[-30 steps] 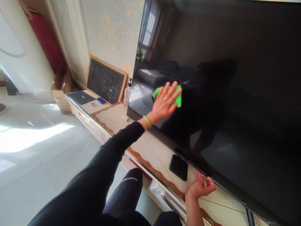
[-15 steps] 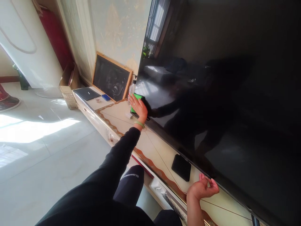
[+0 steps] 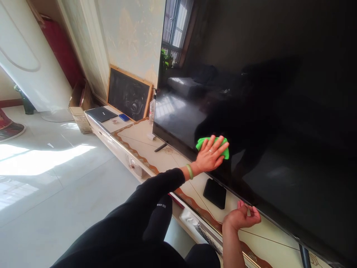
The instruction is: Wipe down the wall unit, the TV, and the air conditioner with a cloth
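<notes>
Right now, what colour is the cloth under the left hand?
The cloth is bright green, seen best in the head view.

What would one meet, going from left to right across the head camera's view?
Cardboard box, flat black object, blue block, clear bottle, left hand spread over green cloth, right hand.
</notes>
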Action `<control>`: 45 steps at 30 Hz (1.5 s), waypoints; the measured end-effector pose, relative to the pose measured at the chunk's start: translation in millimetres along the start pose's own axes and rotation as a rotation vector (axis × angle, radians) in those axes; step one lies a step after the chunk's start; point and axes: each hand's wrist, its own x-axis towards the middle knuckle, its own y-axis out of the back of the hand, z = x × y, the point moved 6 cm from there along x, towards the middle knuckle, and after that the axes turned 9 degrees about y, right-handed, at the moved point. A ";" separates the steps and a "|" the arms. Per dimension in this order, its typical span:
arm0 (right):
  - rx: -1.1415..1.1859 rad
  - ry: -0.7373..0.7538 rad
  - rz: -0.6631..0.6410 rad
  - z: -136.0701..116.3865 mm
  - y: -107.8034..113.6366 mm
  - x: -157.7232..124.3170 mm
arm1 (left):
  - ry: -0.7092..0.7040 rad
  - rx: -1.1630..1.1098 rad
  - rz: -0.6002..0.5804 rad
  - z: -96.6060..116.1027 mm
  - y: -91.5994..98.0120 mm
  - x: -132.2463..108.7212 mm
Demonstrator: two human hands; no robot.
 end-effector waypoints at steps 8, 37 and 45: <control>-0.009 -0.067 0.038 -6.5 5.1 1.3 | 0.210 0.033 0.090 -88.1 45.7 46.0; 0.037 -0.029 0.054 -4.8 4.8 1.7 | 1.343 -0.053 0.373 -268.2 102.4 0.9; 0.129 -0.108 0.111 -10.8 6.1 -0.2 | 1.341 -0.028 0.334 -166.9 52.5 -25.1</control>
